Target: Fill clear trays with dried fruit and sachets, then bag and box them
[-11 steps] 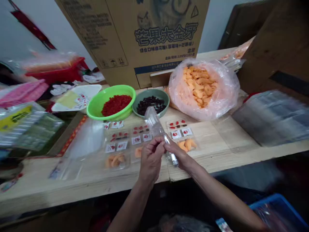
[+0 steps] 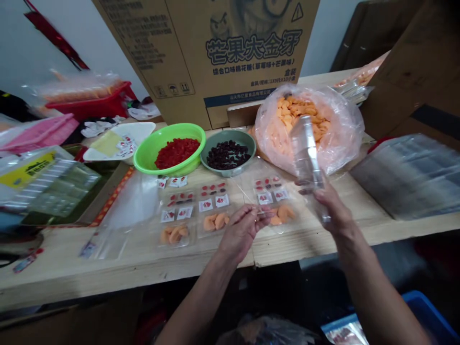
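Observation:
My right hand [image 2: 332,206] grips a stack of clear plastic bags [image 2: 305,153], held upright above the table in front of the big bag of orange pieces [image 2: 309,122]. My left hand [image 2: 244,230] pinches a thin clear bag [image 2: 251,201] by its edge, just above the filled packets [image 2: 215,211] lying in a row on the wooden table [image 2: 143,258]. Behind the packets stand a green bowl of red pieces [image 2: 170,148] and a grey bowl of dark pieces [image 2: 228,153].
A large cardboard box [image 2: 215,52] stands at the back. Stacks of clear bags [image 2: 409,177] lie at the right, with a red tray [image 2: 89,103], a white dish [image 2: 118,139] and packaged goods [image 2: 43,182] at the left. A blue crate [image 2: 431,316] sits below right.
My hands have parted: the right hand carried the stack of bags up and to the right, while the left hand kept one clear bag near the packets.

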Available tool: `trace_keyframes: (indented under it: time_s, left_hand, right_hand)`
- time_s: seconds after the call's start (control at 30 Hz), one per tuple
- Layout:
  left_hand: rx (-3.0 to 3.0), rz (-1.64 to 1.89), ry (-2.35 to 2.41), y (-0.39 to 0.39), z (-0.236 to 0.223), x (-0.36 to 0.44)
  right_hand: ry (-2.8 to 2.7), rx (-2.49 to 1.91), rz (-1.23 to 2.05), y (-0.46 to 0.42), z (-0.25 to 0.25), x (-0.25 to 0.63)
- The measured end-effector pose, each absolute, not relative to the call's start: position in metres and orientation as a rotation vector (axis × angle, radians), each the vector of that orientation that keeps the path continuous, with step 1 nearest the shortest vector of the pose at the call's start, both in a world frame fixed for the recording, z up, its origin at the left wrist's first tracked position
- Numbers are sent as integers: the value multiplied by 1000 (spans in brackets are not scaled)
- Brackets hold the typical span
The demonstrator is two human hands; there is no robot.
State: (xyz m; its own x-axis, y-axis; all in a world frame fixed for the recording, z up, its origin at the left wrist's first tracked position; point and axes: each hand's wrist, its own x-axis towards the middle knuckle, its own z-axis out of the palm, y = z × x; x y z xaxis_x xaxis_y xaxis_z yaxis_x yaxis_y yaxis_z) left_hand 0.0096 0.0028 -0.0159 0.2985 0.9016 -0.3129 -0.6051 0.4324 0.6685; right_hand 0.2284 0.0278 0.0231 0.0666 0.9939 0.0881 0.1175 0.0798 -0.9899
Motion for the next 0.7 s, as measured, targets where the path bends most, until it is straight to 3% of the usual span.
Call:
trace_keyframes:
  time_s: [0.27, 0.43, 0.57, 0.7]
  left_hand:
    - [807, 750, 1196, 33, -76, 6]
    - [1651, 724, 1692, 29, -74, 13]
    - [2429, 449, 1279, 18, -69, 38]
    - [2622, 275, 1172, 14, -79, 56]
  right_hand:
    - [-1109, -1308, 1012, 6, 36, 279]
    - [-1118, -1266, 1052, 8, 32, 273]
    - [-1167, -1217, 1071, 12, 28, 269]
    - [-1182, -1207, 1088, 14, 26, 272]
